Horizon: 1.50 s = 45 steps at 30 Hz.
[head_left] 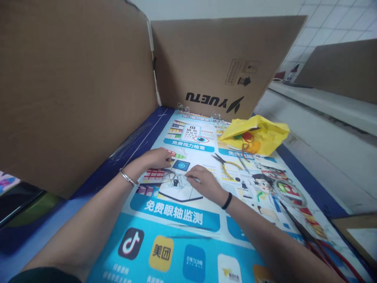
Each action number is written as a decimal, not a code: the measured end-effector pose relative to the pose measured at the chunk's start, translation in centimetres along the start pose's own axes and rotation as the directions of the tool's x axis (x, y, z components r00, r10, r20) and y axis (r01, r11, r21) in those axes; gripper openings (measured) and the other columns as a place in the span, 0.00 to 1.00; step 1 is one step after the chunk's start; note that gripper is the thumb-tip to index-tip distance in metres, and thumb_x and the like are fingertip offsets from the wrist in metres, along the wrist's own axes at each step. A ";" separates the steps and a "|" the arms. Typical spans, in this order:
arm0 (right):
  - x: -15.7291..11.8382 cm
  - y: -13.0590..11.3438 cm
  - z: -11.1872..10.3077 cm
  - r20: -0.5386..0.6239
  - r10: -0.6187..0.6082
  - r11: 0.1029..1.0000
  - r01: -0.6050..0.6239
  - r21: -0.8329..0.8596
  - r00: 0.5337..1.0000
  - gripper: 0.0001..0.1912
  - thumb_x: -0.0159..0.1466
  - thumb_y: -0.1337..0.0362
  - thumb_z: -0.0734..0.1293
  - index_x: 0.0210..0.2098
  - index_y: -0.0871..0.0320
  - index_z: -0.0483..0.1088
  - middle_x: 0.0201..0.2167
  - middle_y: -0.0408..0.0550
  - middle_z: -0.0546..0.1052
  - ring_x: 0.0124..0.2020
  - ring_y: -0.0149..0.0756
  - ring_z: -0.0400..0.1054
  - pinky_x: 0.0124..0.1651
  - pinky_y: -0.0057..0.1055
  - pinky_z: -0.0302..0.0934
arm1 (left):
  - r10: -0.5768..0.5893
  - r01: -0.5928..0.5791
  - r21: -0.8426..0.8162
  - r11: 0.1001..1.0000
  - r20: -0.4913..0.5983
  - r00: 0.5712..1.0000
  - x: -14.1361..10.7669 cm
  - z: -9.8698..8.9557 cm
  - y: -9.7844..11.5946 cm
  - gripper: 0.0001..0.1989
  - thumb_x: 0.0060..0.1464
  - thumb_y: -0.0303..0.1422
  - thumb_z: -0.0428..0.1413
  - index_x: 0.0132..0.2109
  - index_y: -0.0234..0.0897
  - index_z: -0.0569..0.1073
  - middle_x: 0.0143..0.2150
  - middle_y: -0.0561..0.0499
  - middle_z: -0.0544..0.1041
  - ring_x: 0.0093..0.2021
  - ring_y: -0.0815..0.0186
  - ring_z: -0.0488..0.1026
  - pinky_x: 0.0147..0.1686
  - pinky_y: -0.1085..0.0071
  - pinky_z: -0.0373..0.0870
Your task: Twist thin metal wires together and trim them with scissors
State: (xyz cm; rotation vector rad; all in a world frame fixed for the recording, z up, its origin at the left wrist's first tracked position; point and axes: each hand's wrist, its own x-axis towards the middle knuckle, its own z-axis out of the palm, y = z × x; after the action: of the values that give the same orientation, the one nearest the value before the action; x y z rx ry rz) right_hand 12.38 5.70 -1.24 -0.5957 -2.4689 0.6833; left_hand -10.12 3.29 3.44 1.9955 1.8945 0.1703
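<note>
My left hand (160,158), with a silver bangle on the wrist, is closed in a pinch above the printed sheet. My right hand (204,181), wearing a black band, is also pinched, its fingertips a short way to the right of the left ones. Thin dark wire (173,176) curves in loose loops between the two hands and seems to run into both grips. The exact ends are too fine to make out. Pliers with yellow handles (226,168) lie beyond my right hand, with tweezers (244,164) beside them.
A yellow bag (266,135) with coloured bits lies at the back right. Scissors with red handles (309,236) and a clear round coil (290,192) lie on the right. Thin wire strands (191,236) lie in front. Cardboard panels (203,59) wall the left and back.
</note>
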 end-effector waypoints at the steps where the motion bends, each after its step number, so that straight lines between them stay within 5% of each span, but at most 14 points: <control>1: 0.1 -0.2 -0.4 0.016 0.012 1.000 -0.012 0.009 1.000 0.09 0.59 0.68 0.62 0.36 0.58 0.72 0.33 0.48 0.72 0.37 0.33 0.65 0.41 0.29 0.59 | 0.003 -0.003 -0.005 1.000 0.003 1.000 0.1 0.1 -0.1 0.08 0.39 0.31 0.52 0.17 0.38 0.66 0.15 0.54 0.65 0.19 0.69 0.57 0.22 0.71 0.46; 5: -0.1 -2.5 -2.9 0.276 -0.007 0.995 0.035 -0.097 0.961 0.08 0.57 0.71 0.61 0.27 0.58 0.72 0.28 0.45 0.73 0.31 0.31 0.65 0.34 0.27 0.56 | 0.035 -0.034 -0.016 0.999 0.020 0.999 0.6 0.5 -0.9 0.10 0.41 0.34 0.51 0.17 0.37 0.65 0.16 0.55 0.65 0.19 0.70 0.57 0.22 0.71 0.46; 8: -1.1 -5.4 -4.6 0.532 -0.037 0.953 0.190 -0.236 0.846 0.07 0.54 0.71 0.62 0.21 0.58 0.70 0.23 0.45 0.73 0.24 0.31 0.63 0.28 0.27 0.51 | 0.038 -0.038 -0.012 0.999 0.043 0.998 0.8 0.7 -1.4 0.11 0.44 0.36 0.50 0.18 0.38 0.65 0.16 0.55 0.65 0.18 0.70 0.57 0.22 0.71 0.46; 11: -2.5 -8.1 -5.0 0.648 -0.019 0.911 0.281 -0.303 0.762 0.05 0.49 0.70 0.65 0.17 0.58 0.68 0.18 0.45 0.70 0.19 0.30 0.59 0.22 0.28 0.45 | 0.053 -0.054 0.007 0.999 0.038 0.998 0.9 0.8 -1.6 0.11 0.44 0.36 0.50 0.19 0.37 0.65 0.16 0.54 0.66 0.19 0.70 0.57 0.22 0.71 0.46; 23: -3.6 -9.1 -3.1 0.687 -0.021 0.802 0.422 -0.422 0.727 0.09 0.48 0.78 0.61 0.20 0.60 0.67 0.20 0.49 0.72 0.20 0.32 0.61 0.21 0.29 0.41 | 0.048 -0.048 0.030 0.998 0.028 0.998 0.9 0.8 -1.2 0.12 0.44 0.35 0.51 0.17 0.37 0.64 0.15 0.53 0.64 0.19 0.70 0.56 0.23 0.70 0.47; 27: -3.2 -8.3 -3.0 0.664 -0.060 0.805 0.429 -0.409 0.746 0.08 0.50 0.76 0.60 0.19 0.61 0.67 0.19 0.50 0.71 0.20 0.31 0.61 0.21 0.29 0.39 | 0.028 -0.030 0.065 0.997 0.029 0.999 1.1 0.9 -1.4 0.11 0.44 0.36 0.51 0.19 0.37 0.67 0.16 0.53 0.65 0.20 0.69 0.58 0.23 0.71 0.48; 38: -2.5 -8.2 -3.0 0.752 -0.041 0.854 0.414 -0.315 0.658 0.07 0.48 0.71 0.59 0.22 0.61 0.69 0.21 0.49 0.72 0.19 0.30 0.57 0.21 0.29 0.38 | 0.057 -0.062 0.157 0.986 0.038 0.998 1.2 1.0 -1.6 0.12 0.46 0.38 0.49 0.22 0.36 0.68 0.20 0.53 0.67 0.21 0.70 0.59 0.22 0.73 0.49; 45: -2.2 -8.1 -3.4 0.734 -0.028 0.867 0.381 -0.320 0.679 0.07 0.49 0.70 0.59 0.21 0.61 0.68 0.21 0.48 0.71 0.19 0.28 0.54 0.22 0.29 0.37 | 0.065 -0.074 0.194 0.978 0.052 0.997 1.2 0.9 -1.5 0.13 0.47 0.38 0.49 0.23 0.35 0.70 0.20 0.52 0.69 0.20 0.71 0.59 0.21 0.73 0.49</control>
State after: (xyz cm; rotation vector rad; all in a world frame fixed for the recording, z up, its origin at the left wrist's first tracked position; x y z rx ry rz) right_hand 13.80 -0.56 5.09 -0.1782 -3.4204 0.2388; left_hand -11.12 4.32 1.87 2.1757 1.8778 -0.0455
